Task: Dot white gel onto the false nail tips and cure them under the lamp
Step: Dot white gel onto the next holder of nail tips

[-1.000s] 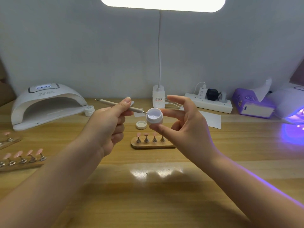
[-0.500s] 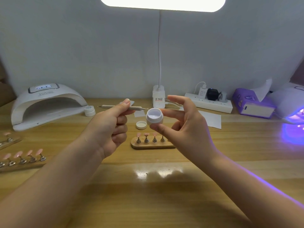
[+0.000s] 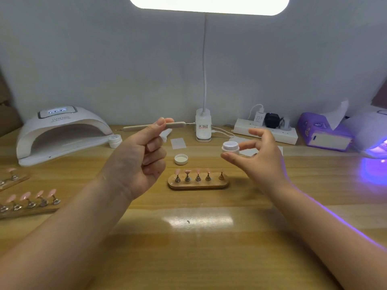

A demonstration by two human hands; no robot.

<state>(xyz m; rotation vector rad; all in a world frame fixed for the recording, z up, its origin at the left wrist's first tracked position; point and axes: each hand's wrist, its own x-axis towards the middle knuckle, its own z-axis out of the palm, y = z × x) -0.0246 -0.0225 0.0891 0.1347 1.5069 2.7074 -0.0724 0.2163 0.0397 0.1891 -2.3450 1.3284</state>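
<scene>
Both hands have drawn apart: your left hand (image 3: 136,155) pinches the dotting tool (image 3: 176,124), lifted clear of the gel pot (image 3: 230,146), which your right hand (image 3: 261,155) holds above the nail tips (image 3: 198,174).

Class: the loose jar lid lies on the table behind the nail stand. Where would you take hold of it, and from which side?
Grip the lid by its low outer rim, coming straight down from above with thumb and finger on opposite sides. It lies flat with its hollow facing up, so only the rim offers a hold. It has free space all round: the stand lies nearer the viewer, apart from it.
</scene>
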